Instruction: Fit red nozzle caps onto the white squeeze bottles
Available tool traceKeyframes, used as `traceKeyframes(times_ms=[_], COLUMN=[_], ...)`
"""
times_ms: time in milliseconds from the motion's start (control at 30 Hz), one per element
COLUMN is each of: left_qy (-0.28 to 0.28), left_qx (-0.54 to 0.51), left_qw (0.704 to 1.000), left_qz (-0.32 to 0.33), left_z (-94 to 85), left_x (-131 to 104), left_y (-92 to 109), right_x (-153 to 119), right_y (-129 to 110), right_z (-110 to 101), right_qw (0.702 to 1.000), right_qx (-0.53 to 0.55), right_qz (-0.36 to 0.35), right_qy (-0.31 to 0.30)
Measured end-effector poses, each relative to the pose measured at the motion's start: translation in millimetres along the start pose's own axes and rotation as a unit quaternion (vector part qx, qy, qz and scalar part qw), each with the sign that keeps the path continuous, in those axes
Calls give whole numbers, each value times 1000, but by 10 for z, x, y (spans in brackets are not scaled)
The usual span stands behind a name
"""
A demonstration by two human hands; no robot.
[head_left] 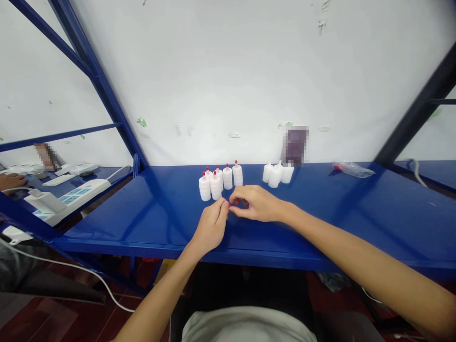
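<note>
Over the front half of the blue table (153, 223), my left hand (213, 223) and my right hand (258, 204) meet at the fingertips. A tiny bit of red shows between them, mostly hidden. The left fingers are closed together, and the right thumb and forefinger pinch at the same spot. Just behind my hands stand several white bottles with red tips (215, 186), upright in a group. Farther right, several white bottles without red tips (274, 176) stand close together near the wall.
A clear plastic bag (353, 169) with something red lies at the back right. A blurred dark object (296, 146) leans on the wall. At the left are a white power strip (76, 197), cables and another person's hand (12, 181). Blue frame posts flank the table.
</note>
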State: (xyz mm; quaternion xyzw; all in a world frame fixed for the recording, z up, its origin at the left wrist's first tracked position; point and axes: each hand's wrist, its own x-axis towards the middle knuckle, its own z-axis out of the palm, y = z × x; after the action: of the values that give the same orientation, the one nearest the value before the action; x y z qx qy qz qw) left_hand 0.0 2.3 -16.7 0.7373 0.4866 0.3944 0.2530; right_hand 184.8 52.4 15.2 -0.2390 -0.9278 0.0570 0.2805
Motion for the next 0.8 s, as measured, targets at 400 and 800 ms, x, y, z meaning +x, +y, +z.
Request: traceKeyframes(times_ms=[400,800], left_qy=[-72,-64], left_qx=[121,101], left_qw=[990,993], left_qz=[8,17], left_z=[-6,-11], left_x=[-5,-25], left_y=[91,113], right_x=[-111,-98], right_y=[528,556], right_z=[-558,-395], right_qw=[819,861], right_qx=[-303,-278], right_qz=[486,426], right_qy=[32,30])
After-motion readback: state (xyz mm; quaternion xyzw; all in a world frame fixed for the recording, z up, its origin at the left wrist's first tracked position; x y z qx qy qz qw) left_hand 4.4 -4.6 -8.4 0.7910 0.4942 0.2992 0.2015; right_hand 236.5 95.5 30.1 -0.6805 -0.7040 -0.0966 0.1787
